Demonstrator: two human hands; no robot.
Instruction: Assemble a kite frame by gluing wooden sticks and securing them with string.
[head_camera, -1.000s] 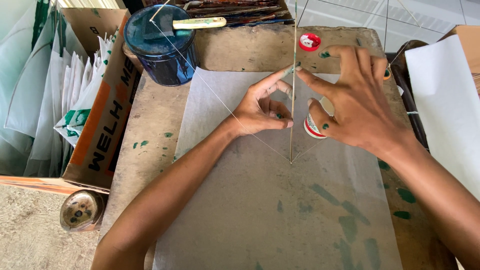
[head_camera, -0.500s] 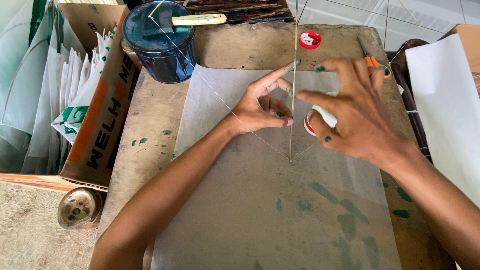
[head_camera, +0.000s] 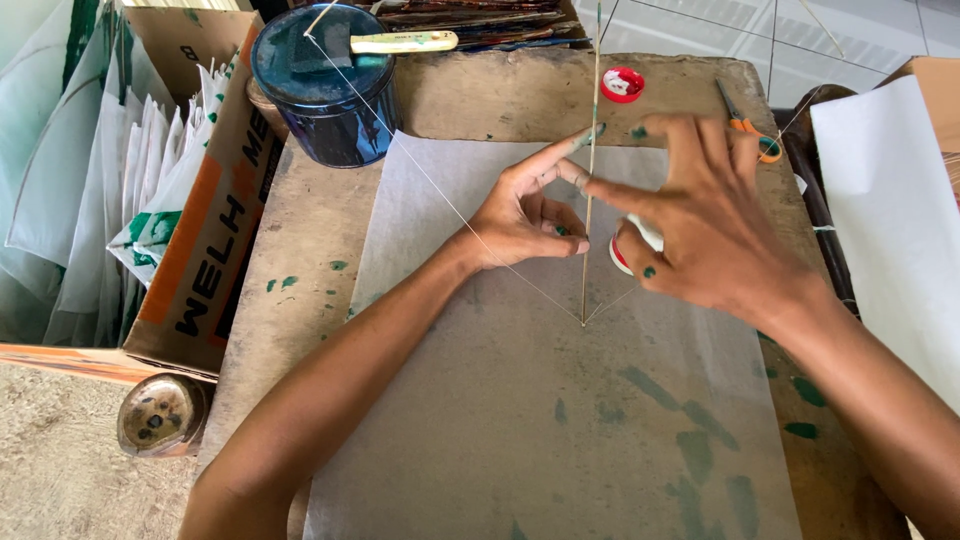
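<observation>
Worn table (head_camera: 320, 290), right hand (head_camera: 715, 225) hiding spool (head_camera: 628, 250)

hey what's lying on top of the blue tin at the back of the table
A brush with a pale handle lies across the blue tin, and a thin string runs over its rim. The bristles blend into the dark top, and the tin's contents can't be seen.

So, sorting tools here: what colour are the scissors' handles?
Orange, on the scissors, in the head view.

Soft, even daylight fills the view, bright and without glare. Faint, diffuse shadows lie on the translucent sheet (head_camera: 560, 400) just under the left hand (head_camera: 525, 215) and right hand (head_camera: 715, 225). Focus is sharp around both hands; straight lines bend slightly towards the edges.
</observation>
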